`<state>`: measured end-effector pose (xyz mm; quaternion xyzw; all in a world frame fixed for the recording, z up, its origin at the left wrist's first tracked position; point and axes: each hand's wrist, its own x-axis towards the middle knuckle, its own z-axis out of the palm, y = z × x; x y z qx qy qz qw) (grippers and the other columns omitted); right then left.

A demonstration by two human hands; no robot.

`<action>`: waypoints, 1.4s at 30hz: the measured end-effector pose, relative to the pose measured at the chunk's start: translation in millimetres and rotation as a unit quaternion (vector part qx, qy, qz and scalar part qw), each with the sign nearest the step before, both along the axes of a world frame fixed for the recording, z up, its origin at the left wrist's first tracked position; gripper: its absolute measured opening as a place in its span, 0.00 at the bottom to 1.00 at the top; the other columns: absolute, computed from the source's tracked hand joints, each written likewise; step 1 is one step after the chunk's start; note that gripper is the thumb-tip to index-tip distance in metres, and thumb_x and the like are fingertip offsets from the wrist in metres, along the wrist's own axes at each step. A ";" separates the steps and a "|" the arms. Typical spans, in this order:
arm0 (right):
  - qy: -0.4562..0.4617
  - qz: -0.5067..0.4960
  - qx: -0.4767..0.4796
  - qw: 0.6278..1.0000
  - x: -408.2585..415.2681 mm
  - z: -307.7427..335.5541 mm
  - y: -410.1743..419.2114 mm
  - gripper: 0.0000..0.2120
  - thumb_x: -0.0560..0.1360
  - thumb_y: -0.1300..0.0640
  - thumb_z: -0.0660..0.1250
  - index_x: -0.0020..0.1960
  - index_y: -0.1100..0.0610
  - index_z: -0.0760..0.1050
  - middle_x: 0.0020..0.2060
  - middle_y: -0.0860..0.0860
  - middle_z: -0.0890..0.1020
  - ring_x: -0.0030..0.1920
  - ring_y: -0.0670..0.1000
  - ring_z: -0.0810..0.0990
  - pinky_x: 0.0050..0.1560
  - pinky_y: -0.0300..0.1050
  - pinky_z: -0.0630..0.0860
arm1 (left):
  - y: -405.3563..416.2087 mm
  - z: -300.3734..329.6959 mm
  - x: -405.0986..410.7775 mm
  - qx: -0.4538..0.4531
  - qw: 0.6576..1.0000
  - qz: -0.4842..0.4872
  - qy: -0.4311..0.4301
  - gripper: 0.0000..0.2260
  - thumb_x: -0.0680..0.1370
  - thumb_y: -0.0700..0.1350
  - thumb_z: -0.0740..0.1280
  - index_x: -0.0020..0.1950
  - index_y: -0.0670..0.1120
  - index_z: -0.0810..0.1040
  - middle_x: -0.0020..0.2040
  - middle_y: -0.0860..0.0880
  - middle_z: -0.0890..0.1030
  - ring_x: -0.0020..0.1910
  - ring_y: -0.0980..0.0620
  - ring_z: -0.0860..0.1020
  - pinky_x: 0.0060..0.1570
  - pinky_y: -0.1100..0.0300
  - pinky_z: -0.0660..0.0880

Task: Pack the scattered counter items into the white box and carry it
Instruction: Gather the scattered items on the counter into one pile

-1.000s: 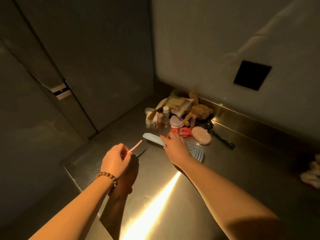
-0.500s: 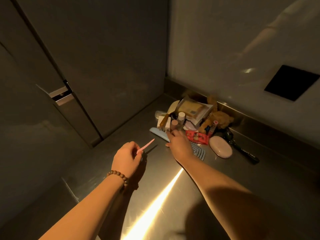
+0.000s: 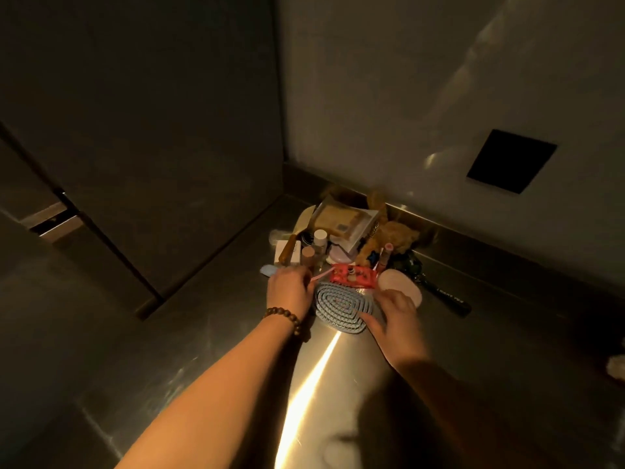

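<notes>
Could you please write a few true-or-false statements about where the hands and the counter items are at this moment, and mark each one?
1. The left hand pinches a thin pink stick. True.
2. The right hand lies on the black brush. False: its fingers are on the right edge of the blue ridged oval pad; the brush lies apart, further right.
3. A beaded bracelet is on the left wrist. True.
4. The red packet lies nearer the camera than the blue pad. False: it lies beyond the pad, towards the wall.
5. The pale oval soap-like piece is left of the pad. False: it is to its right.
</notes>
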<state>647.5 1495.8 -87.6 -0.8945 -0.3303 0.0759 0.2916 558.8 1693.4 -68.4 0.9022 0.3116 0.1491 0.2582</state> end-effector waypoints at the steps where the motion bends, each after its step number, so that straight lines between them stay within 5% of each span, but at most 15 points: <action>1: -0.002 0.000 -0.006 1.000 1.5 0.8 -2.1 0.22 0.76 0.46 0.65 0.68 0.51 0.69 0.65 0.51 0.71 0.65 0.49 0.66 0.60 0.42 0.66 | 1.2 -1.5 1.8 0.002 1.000 0.000 -0.002 0.06 0.76 0.49 0.65 0.48 0.49 0.79 0.48 0.50 0.79 0.51 0.50 0.74 0.55 0.51 0.72; 14: -0.032 -0.005 -0.007 0.999 7.8 10.0 -63.8 0.25 0.78 0.43 0.57 0.73 0.48 0.61 0.73 0.49 0.64 0.73 0.50 0.62 0.68 0.50 0.68 | -70.5 24.1 8.8 0.043 0.996 -0.061 -0.055 0.22 0.76 0.53 0.63 0.69 0.49 0.67 0.69 0.47 0.69 0.68 0.48 0.65 0.67 0.48 0.62; 30: -0.050 -0.208 -0.056 0.975 46.5 31.3 -448.0 0.25 0.79 0.48 0.61 0.73 0.54 0.63 0.74 0.55 0.61 0.73 0.55 0.60 0.71 0.49 0.58 | -438.8 16.1 103.4 0.031 0.964 -0.262 0.028 0.31 0.76 0.57 0.63 0.75 0.49 0.56 0.75 0.46 0.60 0.72 0.47 0.60 0.71 0.52 0.58; 38: -0.056 -0.350 -0.097 0.930 111.5 31.7 -569.7 0.27 0.75 0.49 0.67 0.70 0.59 0.68 0.74 0.64 0.57 0.75 0.62 0.53 0.74 0.53 0.52 | -488.5 0.3 165.7 0.042 0.963 -0.258 0.070 0.39 0.71 0.60 0.67 0.76 0.51 0.53 0.75 0.42 0.57 0.72 0.41 0.59 0.68 0.49 0.62; 42: -0.036 -0.386 -0.137 0.912 146.9 19.9 -604.9 0.28 0.74 0.45 0.66 0.72 0.52 0.66 0.76 0.61 0.51 0.76 0.63 0.46 0.74 0.57 0.53 | -487.3 -13.5 203.1 0.069 0.959 -0.248 0.116 0.37 0.71 0.63 0.66 0.75 0.56 0.54 0.76 0.43 0.52 0.73 0.41 0.55 0.69 0.45 0.60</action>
